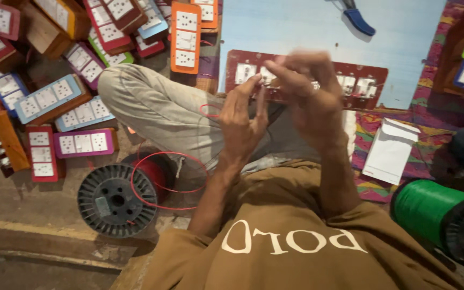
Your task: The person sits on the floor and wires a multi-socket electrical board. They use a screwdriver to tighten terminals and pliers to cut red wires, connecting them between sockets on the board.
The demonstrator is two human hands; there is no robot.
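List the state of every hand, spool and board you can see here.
left hand: raised, fingertips pinching red wire
right hand: raised, blurred, grip unclear
red wire spool: lying on its side, wire looping loose
green wire spool: on its side, fully wound
dark red switch board: behind the hands, partly hidden

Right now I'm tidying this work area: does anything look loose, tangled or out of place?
Yes: red wire has sprung off the black spool in loose loops trailing up toward the left hand. Finished switch boards lie heaped at odd angles on the left.
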